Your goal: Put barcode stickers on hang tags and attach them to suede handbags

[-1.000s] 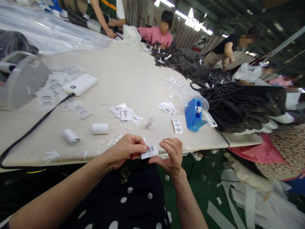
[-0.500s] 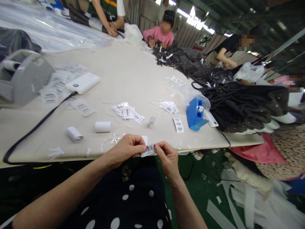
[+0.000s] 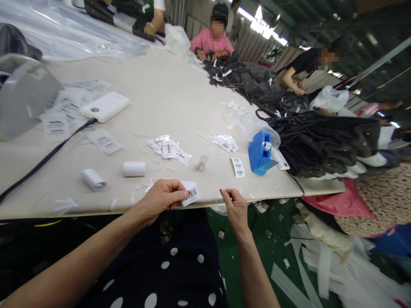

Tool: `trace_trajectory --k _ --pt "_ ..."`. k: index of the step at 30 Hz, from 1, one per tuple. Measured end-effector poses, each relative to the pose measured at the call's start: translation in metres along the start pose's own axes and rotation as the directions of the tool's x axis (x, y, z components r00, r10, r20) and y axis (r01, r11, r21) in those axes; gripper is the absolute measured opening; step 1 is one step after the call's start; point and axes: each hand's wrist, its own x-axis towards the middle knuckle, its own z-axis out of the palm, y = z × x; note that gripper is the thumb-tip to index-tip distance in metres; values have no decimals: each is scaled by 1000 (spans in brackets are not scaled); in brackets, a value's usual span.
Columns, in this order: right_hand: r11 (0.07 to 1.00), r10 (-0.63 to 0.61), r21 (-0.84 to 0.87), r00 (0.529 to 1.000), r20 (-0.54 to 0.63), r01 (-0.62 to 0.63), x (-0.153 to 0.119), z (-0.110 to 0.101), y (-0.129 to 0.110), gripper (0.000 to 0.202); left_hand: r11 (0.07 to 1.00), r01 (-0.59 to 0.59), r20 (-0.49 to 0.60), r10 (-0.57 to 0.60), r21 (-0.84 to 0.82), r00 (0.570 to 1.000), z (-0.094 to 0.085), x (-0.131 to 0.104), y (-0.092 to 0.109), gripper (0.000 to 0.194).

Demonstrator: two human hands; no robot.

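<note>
My left hand (image 3: 167, 196) pinches a small white tag with a printed barcode (image 3: 192, 195) between thumb and fingers, just above the table's front edge. To its right, apart from the tag, my right hand (image 3: 236, 207) has its thumb and forefinger drawn together; whether anything thin is between them I cannot make out. Beyond the hands lie a pile of printed tags (image 3: 169, 149), a second small pile of barcode tags (image 3: 225, 143), a strip of barcode labels (image 3: 237, 167) and a small clear plastic piece (image 3: 202, 163).
A blue tape dispenser (image 3: 260, 154) stands at the right, beside heaped black bags (image 3: 327, 141). Two white paper rolls (image 3: 134, 169), a white power bank (image 3: 105, 107) with a black cable, and a grey dispenser (image 3: 25, 100) are at the left. Several people work across the table (image 3: 154, 94).
My right hand has let go of the barcode tag and moved right, away from it. My left hand keeps the tag and has shifted slightly left in the view.
</note>
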Motion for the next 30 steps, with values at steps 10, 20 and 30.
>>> trace_trajectory --k 10,20,30 --pt "929 232 -279 970 -73 -243 12 9 26 31 1000 -13 17 13 -8 1000 -2 1 -6 24" --pt "664 610 484 787 90 -570 -3 14 53 40 998 -24 24 25 -50 999 -3 0 -9 24" --pt "768 500 487 864 -54 -415 -19 36 84 42 991 -6 34 11 -131 999 4 -3 -5 22"
